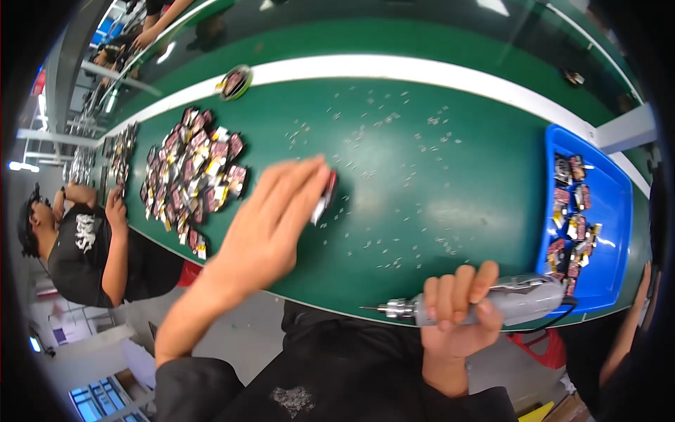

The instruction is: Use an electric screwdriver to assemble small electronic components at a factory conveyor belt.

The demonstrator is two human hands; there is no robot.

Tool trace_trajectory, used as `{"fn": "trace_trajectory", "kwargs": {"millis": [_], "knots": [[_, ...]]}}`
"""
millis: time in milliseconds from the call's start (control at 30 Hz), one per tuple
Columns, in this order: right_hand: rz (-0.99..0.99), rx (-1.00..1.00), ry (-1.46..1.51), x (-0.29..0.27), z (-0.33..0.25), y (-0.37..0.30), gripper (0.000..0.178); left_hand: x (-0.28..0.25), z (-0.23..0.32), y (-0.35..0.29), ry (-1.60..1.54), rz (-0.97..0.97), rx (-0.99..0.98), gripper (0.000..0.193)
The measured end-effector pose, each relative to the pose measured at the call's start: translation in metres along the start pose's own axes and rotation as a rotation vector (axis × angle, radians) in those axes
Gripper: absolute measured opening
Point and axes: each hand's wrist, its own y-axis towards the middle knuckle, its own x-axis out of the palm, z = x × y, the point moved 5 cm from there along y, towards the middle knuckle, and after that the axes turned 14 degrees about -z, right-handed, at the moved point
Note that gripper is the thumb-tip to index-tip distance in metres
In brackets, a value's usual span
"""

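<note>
My left hand reaches over the green bench, its fingers closed together over a small dark part with reddish and white faces. The fingers hide much of that part. In my right hand is a grey power drill, lying nearly level at the bench's near edge. Its metal chuck and thin bit point left. On the left of the bench lies a heap of similar small parts, black and reddish with yellow and white bits.
Tiny pale chips are scattered over the bench's middle. On the right a blue tray holds several parts. A small round container sits by the white rail. A co-worker is at the left; another person's arm shows at the right.
</note>
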Motion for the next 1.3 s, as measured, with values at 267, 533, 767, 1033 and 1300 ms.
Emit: {"fn": "trace_trajectory", "kwargs": {"millis": [267, 533, 767, 1033, 1300], "knots": [[0.030, -0.017, -0.047, 0.003, 0.003, -0.009, 0.013, 0.036, 0.049, -0.088, 0.041, -0.026, -0.086, 0.041], [-0.026, 0.233, -0.052, 0.043, 0.054, -0.029, 0.012, 0.030, 0.041, -0.084, -0.305, 0.020, -0.085, 0.045], [-0.026, 0.400, -0.020, 0.042, 0.101, -0.060, 0.014, 0.031, 0.048, -0.085, -0.042, 0.162, 0.093, 0.030], [-0.018, 0.377, -0.134, 0.041, 0.109, -0.060, 0.014, 0.032, 0.054, -0.088, 0.024, 0.144, 0.095, 0.034], [-0.029, 0.383, -0.269, 0.058, 0.072, -0.034, 0.019, 0.023, 0.052, -0.088, -0.098, -0.035, 0.063, 0.033]]}}
